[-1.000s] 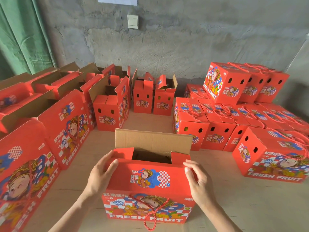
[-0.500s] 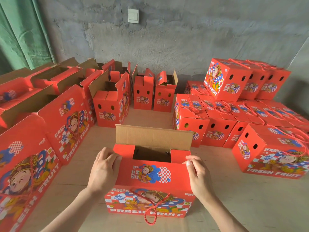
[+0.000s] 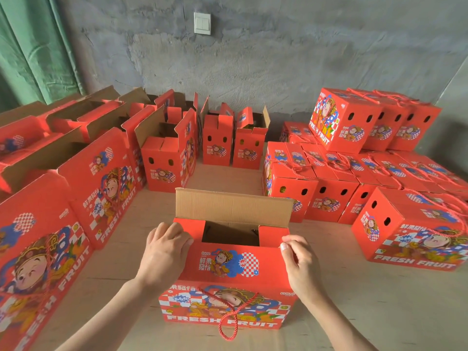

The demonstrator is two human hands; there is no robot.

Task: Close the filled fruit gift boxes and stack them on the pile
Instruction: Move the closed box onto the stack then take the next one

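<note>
The main risk is in the fold order: the gift box (image 3: 222,310) stands between the two hands with its plain back flap (image 3: 233,206) upright on the far side and its printed front flap (image 3: 228,264) raised on the near side, so if either long flap goes down while a short side flap (image 3: 190,228) springs up, the lid will likely buckle or sit proud and stack badly. The left hand (image 3: 164,252) curls its fingers over the box's left top corner, and the right hand (image 3: 301,264) pinches the right top corner between thumb and fingertips; uneven pressure could crease the corrugated card or skew the box. The red rope handle (image 3: 233,317) hangs loose below the hands and could snag. Whether fruit lies inside I cannot tell, as the opening is dark. The card is glossy red print outside and ribbed brown inside, with stiff, straight edges and oval vent holes. The pile of closed boxes (image 3: 354,178) sits beyond the right hand, the open boxes (image 3: 167,158) beyond the left.
</note>
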